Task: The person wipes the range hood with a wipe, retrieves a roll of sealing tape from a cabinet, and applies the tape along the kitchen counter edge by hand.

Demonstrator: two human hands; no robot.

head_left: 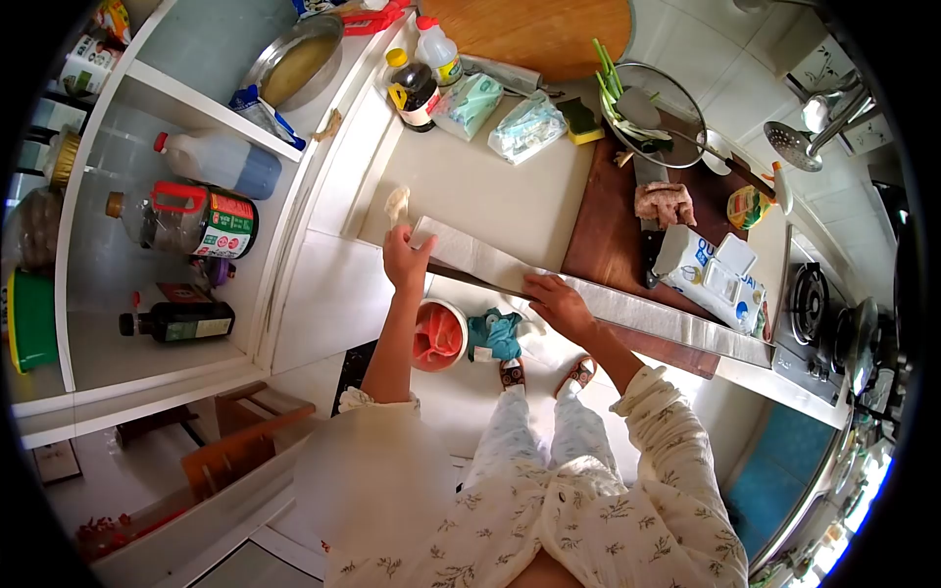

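Note:
A long silvery strip [470, 253] lies along the front edge of the pale counter [480, 196], running right past the dark red board [613, 230]. My left hand [406, 257] grips the strip's left end with thumb and fingers. Further right, my right hand [559, 299] has its fingers closed on the strip's edge. A crumpled pale scrap [397, 204] sits just beyond my left hand. On the board are a piece of raw meat [665, 203] and a white wipes pack [708, 276].
Bottles [417, 96], tissue packs [526, 127] and a sponge [580, 120] stand at the counter's back. A glass-rimmed bowl [654, 113] holds green stalks. A stove [809, 304] is at right, open shelves [98, 235] at left. A bucket [438, 335] stands below the counter.

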